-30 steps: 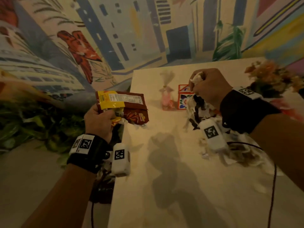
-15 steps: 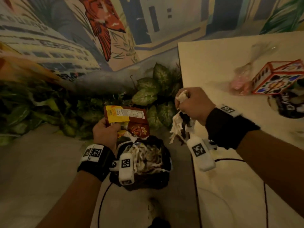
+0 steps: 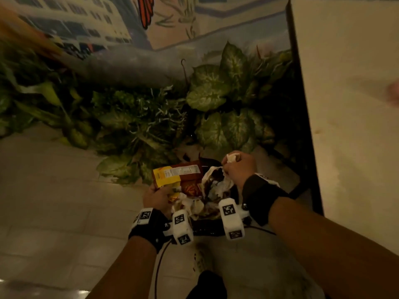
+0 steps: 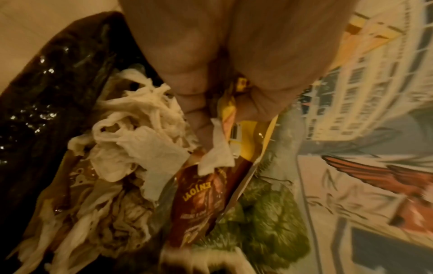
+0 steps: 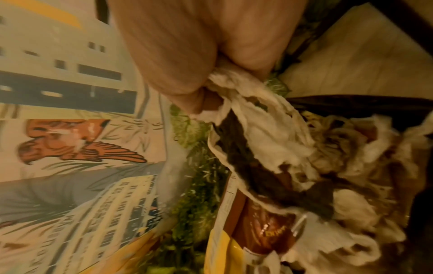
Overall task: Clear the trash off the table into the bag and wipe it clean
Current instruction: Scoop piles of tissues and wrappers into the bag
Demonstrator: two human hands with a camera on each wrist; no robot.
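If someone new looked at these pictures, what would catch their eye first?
Probably the yellow-and-brown snack packet gripped in the left hand right above the black trash bag on the floor. Beside it, the right hand clutches stained white tissue over the same bag, already full of crumpled paper. Behind them, big leafy plants stand before a painted mural.
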